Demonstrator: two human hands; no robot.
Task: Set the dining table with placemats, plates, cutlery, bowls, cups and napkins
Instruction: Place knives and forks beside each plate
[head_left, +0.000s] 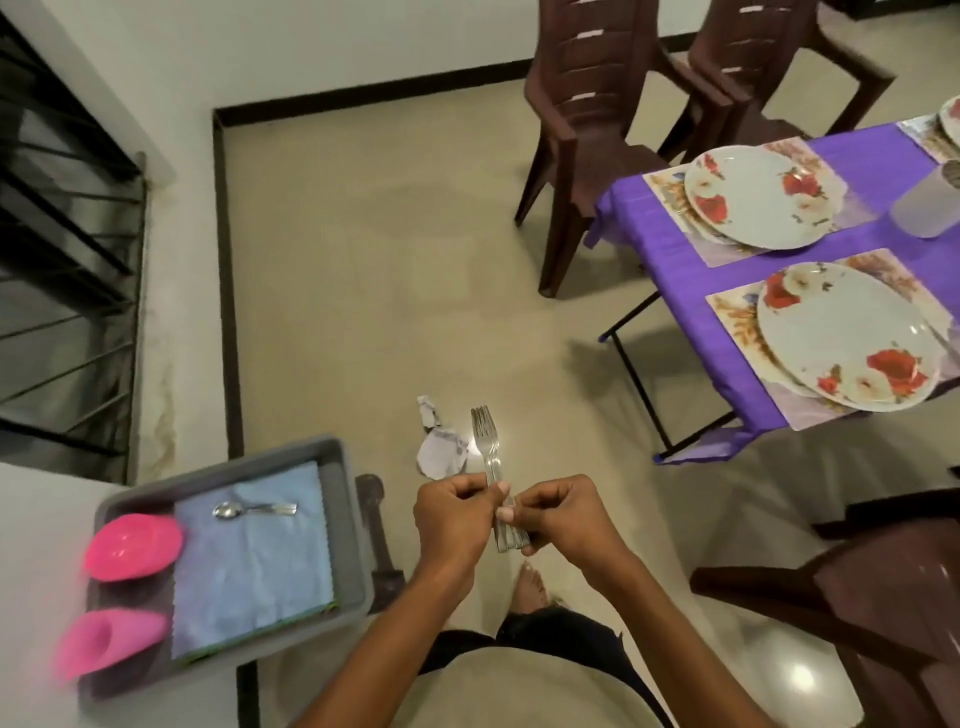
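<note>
Standing between the tray and the dining worktop, a bundle of forks held upright in front of me, tines up, over the floor. My left hand has its fingers curled around the stems just below the necks; my right hand pinches the lower handles, thumb and forefinger closed on the metal. Both hands hold the same bundle; neither is free.

Handling: the forks are stiff steel, light, smooth and apt to slide against one another. Several lie nested, exact count unclear. Best hold is at the handles, squeezed flat so they stay stacked; to split one off, I judge a thumb push at the handle end will fan them. Tines are the part to keep away from the palm.

To my left, the grey tray sits on a pale ledge. In it: a blue napkin stack, one spoon lying on the napkins near the tray's far edge, and two pink cups on their sides along the tray's left edge.

The worktop carries a purple cloth. Near its left edge, two placemats each bear a floral plate; a frosted tumbler stands further in. No cutlery visible beside those plates yet.

Crumpled paper lies on the floor beyond the forks.
</note>
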